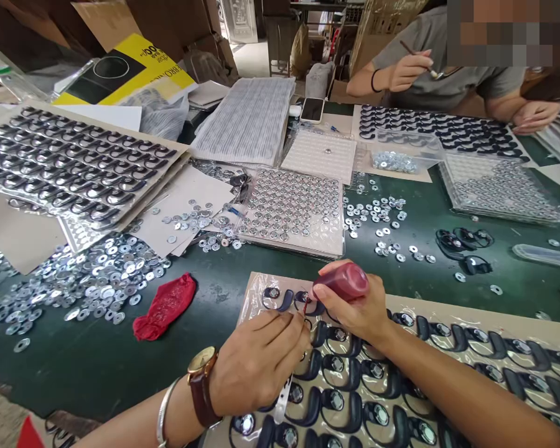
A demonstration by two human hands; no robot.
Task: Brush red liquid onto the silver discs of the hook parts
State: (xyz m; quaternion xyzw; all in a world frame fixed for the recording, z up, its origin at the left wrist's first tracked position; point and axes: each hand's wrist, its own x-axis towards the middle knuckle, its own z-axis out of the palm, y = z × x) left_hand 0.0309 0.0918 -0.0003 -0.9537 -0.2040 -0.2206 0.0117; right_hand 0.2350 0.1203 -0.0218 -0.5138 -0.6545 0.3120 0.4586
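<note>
My right hand (361, 305) is wrapped round a dark red squeeze bottle (343, 281), tilted with its thin nozzle pointing down at a dark, hook-shaped earphone part (303, 297). My left hand (266, 354) has its fingers pinched together close to the nozzle tip; what they hold is hidden. A pale, narrow strip (284, 398) sticks out below this hand, and I cannot tell whether the hand grips it. Both hands are over a brown card sheet (448, 309) bearing rows of these dark hooked parts under clear plastic, each with a shiny round centre.
Loose metal washers (116, 267) and a red cloth pouch (165, 307) lie left. Beyond are a clear tray of round metal pieces (289, 208), another sheet of hooked parts (74, 155) and a phone (312, 110). Across the table, a person's hand (410, 70) holds a thin brush-like tool.
</note>
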